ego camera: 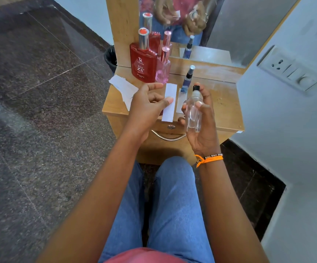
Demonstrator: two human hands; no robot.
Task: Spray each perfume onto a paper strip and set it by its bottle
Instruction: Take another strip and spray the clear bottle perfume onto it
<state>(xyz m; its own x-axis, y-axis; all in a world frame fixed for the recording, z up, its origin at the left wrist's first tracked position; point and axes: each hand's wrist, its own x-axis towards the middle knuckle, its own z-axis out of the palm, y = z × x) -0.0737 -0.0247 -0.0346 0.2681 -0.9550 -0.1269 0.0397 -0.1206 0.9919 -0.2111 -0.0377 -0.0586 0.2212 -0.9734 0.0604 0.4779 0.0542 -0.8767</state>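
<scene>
A loose pile of paper strips [124,88] lies at the left edge of the wooden worktop [224,103]. Just right of it, against the mirror [229,25], a red perfume bottle [144,63] stands upright with a pink perfume bottle [163,69] touching its right side. The left hand [148,107] hovers over the worktop's front, its fingers [154,86] half-curled; the thumb and a finger pinch one white paper strip [170,102] by its left edge and hold it upright. Beside that strip, another strip [181,100] lies flat in front of a small blue spray bottle [187,80]. The right hand [201,118] grips a clear spray bottle [192,111] upright, thumb across its front, fingers wrapped behind, one finger over the black nozzle. An orange thread bracelet [209,159] circles that wrist.
</scene>
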